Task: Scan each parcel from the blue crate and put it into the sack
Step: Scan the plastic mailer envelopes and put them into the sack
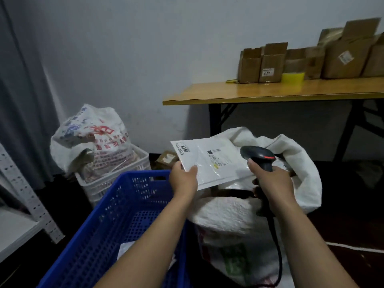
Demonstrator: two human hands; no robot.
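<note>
At centre frame, a person's left hand (182,179) pinches the lower left corner of a flat white parcel (209,161), thumb on top, holding it level above the open mouth of a white woven sack (234,213). The right hand (272,181) is wrapped round the grip of a black barcode scanner (259,155), its head over the parcel's right edge and its cord trailing down the sack's front. The blue crate (116,221) fills the lower left, its near wall touching the sack, another pale parcel lying inside. Behind it, a stuffed printed bag (93,140) sits in a white basket (116,177). At upper right, cardboard boxes (270,63) line a wooden table (270,91), with dark open floor beneath.
</note>
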